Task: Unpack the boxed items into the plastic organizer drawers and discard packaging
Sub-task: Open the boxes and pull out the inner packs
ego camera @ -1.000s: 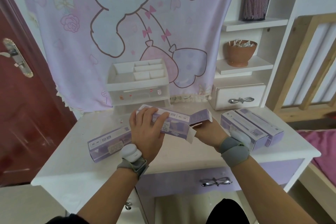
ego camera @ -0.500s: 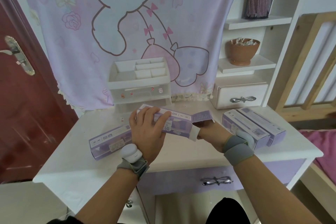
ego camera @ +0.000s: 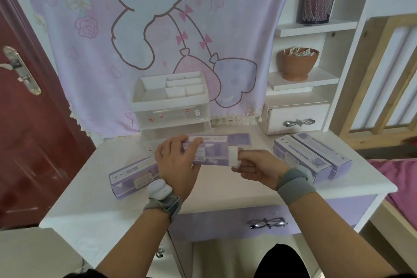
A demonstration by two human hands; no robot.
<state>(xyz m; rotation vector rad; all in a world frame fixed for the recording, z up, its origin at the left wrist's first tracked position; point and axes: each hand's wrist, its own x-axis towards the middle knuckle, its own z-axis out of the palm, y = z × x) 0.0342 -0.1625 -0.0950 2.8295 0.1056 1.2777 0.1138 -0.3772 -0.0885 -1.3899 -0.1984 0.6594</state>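
While the left hand point(ego camera: 178, 160) is gripping a long purple box point(ego camera: 209, 151) around its left half, fingers curled over the top edge, the right hand point(ego camera: 259, 168) is closing at the box's right end, where a white item point(ego camera: 233, 156) is showing at the opening. Whether the right fingers are pinching that white piece or only touching it, I cannot tell. An end flap point(ego camera: 239, 139) of the box is standing open, pointing toward the right. Both hands are holding the box at the centre of the frame, just above the white surface point(ego camera: 225, 189).

Left of centre, another purple box point(ego camera: 133, 175) is lying flat on the surface, partly behind the left wrist. At the right of the frame, two more purple boxes point(ego camera: 311, 156) are lying side by side, touching each other, near the surface's right edge.

Above centre, the plastic organizer point(ego camera: 171, 101) is sitting at the back of the surface against a purple cartoon curtain point(ego camera: 158, 29), its top divided into open compartments and a clear drawer below. To the upper right, a white shelf unit point(ego camera: 316, 79) is carrying a brown bowl point(ego camera: 297, 63) and, higher, a black mesh cup point(ego camera: 318, 2).
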